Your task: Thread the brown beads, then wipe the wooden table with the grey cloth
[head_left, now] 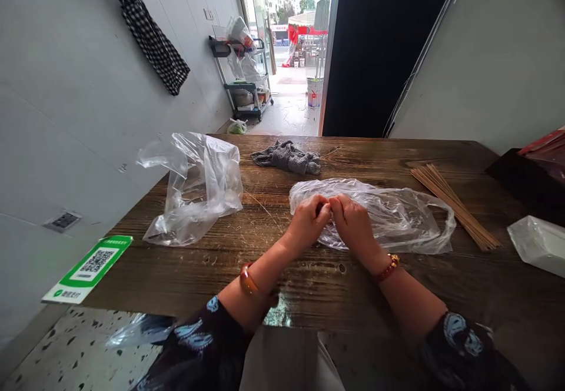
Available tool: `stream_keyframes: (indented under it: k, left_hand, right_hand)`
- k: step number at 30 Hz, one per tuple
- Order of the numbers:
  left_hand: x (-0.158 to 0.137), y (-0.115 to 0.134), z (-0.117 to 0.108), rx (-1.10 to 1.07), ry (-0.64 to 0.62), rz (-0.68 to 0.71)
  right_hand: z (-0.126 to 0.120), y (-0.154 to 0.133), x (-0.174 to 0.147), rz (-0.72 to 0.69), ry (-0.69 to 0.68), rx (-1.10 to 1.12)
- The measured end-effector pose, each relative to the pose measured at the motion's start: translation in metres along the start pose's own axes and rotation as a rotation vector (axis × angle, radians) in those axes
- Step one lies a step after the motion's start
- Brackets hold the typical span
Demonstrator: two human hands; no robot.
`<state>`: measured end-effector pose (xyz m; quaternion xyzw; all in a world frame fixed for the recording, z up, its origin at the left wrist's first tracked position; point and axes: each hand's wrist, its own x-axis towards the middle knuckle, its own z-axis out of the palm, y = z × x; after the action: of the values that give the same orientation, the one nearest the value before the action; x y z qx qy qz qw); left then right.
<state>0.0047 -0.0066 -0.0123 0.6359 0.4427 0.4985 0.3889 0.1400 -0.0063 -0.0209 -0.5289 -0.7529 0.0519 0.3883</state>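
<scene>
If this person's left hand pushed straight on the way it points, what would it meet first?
Probably the right hand: the left hand points forward and rightward, with the fingertips of both close together, though whether they touch is unclear.

A: Where is the left-hand grip?

B: Pinched, just beside the right-hand grip, likewise pinched, over a clear plastic bag on the table. Any held item cannot be made out.

A: Surrounding items?

B: Grey cloth: far side. Second plastic bag: left. Thin sticks: right, beside the first bag. QR-code card: left table edge.
</scene>
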Motion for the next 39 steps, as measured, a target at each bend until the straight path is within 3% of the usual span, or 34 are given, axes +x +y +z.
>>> stream_keyframes:
  k: [5, 9, 16, 20, 25, 30, 39]
  left_hand:
    - [0.001, 0.002, 0.0, 0.082, 0.015, 0.039]
    - [0.001, 0.0, 0.0, 0.019, 0.003, 0.031]
    - [0.004, 0.003, -0.004, -0.378, -0.046, -0.259]
    - [0.005, 0.009, -0.007, -0.536, -0.039, -0.319]
    - [0.004, 0.007, -0.007, -0.577, -0.058, -0.367]
    - [0.004, -0.002, -0.005, -0.551, -0.13, -0.341]
    - [0.004, -0.004, -0.004, -0.496, -0.137, -0.284]
  right_hand:
    - [0.001, 0.002, -0.002, -0.034, -0.007, -0.159]
    - [-0.003, 0.005, 0.0, -0.007, 0.012, -0.178]
    - [-0.008, 0.008, 0.004, 0.059, 0.044, 0.029]
    - [-0.008, 0.008, 0.004, 0.078, 0.039, 0.072]
    - [-0.005, 0.008, 0.004, 0.078, 0.029, 0.101]
    - [-0.004, 0.007, 0.004, 0.127, 0.016, 0.174]
    - [-0.005, 0.007, 0.005, 0.227, 0.029, 0.283]
